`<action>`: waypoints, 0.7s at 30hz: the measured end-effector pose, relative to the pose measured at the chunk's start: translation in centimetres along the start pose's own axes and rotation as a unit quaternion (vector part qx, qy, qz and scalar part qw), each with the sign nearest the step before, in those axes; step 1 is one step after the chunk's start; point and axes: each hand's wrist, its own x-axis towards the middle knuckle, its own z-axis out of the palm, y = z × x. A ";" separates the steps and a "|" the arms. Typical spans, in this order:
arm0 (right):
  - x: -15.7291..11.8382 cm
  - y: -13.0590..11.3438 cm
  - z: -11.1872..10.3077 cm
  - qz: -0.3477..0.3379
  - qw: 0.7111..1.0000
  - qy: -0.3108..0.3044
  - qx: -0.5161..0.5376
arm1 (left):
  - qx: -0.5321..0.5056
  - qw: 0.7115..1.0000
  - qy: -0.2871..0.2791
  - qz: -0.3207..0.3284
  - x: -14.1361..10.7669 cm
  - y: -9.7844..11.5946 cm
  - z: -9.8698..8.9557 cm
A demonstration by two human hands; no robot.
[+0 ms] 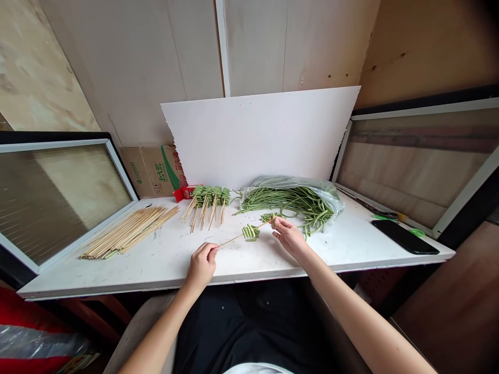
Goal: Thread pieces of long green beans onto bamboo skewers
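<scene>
My left hand (pixel 202 264) is closed around the near end of a thin bamboo skewer (pixel 232 241), which slants up to the right just above the table. Several cut pieces of long green bean (pixel 249 232) sit side by side along the skewer's middle. At its far tip my right hand (pixel 289 235) pinches a short green bean piece (pixel 273 220) between thumb and fingers; whether the tip has pierced it is hard to tell. Small bean scraps (pixel 266 217) lie just behind the skewer. Uncut long beans (pixel 284 200) spill out of a clear plastic bag (pixel 331 192) behind my right hand.
On the left lies a pile of bare bamboo skewers (pixel 128 231). Finished bean skewers (pixel 210 197) are bunched at the back beside a red packet (pixel 185 193) and a cardboard box (pixel 154 171). A black phone (pixel 405 237) and green-handled scissors (pixel 416 232) lie right. A white board (pixel 261 137) stands behind.
</scene>
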 end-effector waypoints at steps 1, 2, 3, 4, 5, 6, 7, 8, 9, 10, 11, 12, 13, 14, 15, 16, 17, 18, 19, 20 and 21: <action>0.0 0.1 0.0 0.001 1.000 -0.001 0.003 | -0.001 1.000 -0.001 0.000 0.0 0.0 0.0; 0.1 0.1 -0.1 0.002 1.000 -0.001 0.005 | -0.003 1.000 -0.002 0.001 0.0 0.0 0.0; 0.1 0.2 -0.1 0.003 1.000 0.000 0.007 | -0.004 1.000 -0.003 0.002 0.0 0.0 0.0; 0.2 0.2 -0.1 0.005 1.000 0.001 0.008 | -0.005 1.000 -0.003 0.003 0.1 0.0 0.0; 0.2 0.3 -0.1 0.007 1.000 0.001 0.009 | -0.005 1.000 -0.003 0.003 0.1 0.0 0.0; 0.2 0.3 -0.1 0.009 1.000 0.000 0.009 | -0.004 1.000 -0.003 0.003 0.1 0.0 0.0; 0.2 0.3 -0.1 0.010 1.000 -0.002 0.010 | -0.003 1.000 -0.002 0.003 0.1 0.0 0.0; 0.2 0.3 -0.1 0.011 1.000 -0.003 0.012 | -0.002 1.000 -0.001 0.003 0.1 0.0 0.0; 0.1 0.3 -0.1 0.011 1.000 -0.003 0.014 | 0.000 1.000 0.000 0.002 0.1 0.0 0.0; 0.1 0.3 -0.1 0.012 1.000 -0.003 0.017 | 0.001 1.000 0.000 0.002 0.0 -0.1 0.0; 0.1 0.3 0.0 0.013 1.000 -0.003 0.019 | 0.002 1.000 0.000 0.002 0.0 -0.1 0.0; 0.0 0.3 0.0 0.014 1.000 -0.002 0.021 | 0.002 1.000 0.000 0.004 0.0 -0.1 0.0; 0.0 0.3 0.0 0.015 1.000 -0.002 0.023 | 0.001 1.000 0.000 0.005 0.0 -0.1 0.0; 0.0 0.2 0.0 0.016 1.000 -0.003 0.023 | 0.001 1.000 0.000 0.005 0.0 -0.2 0.0; 0.0 0.2 0.1 0.016 1.000 -0.004 0.024 | 0.001 1.000 0.000 0.005 0.0 -0.2 0.0; 0.0 0.2 0.1 0.017 1.000 -0.004 0.024 | 0.001 1.000 0.001 0.005 0.0 -0.3 0.0; -0.1 0.2 0.1 0.017 1.000 -0.003 0.022 | 0.002 1.000 0.001 0.004 0.0 -0.3 0.0; -0.1 0.1 0.2 0.016 1.000 -0.003 0.018 | 0.003 1.000 0.003 0.004 0.0 -0.3 0.1; -0.2 0.0 0.2 0.014 1.000 -0.004 0.013 | 0.003 1.000 0.004 0.004 0.0 -0.3 0.1; -0.2 -0.1 0.3 0.012 1.000 -0.005 0.008 | 0.003 1.000 0.004 0.005 0.0 -0.3 0.1; -0.3 -0.1 0.3 0.009 1.000 -0.007 0.002 | 0.003 1.000 0.005 0.005 0.0 -0.3 0.1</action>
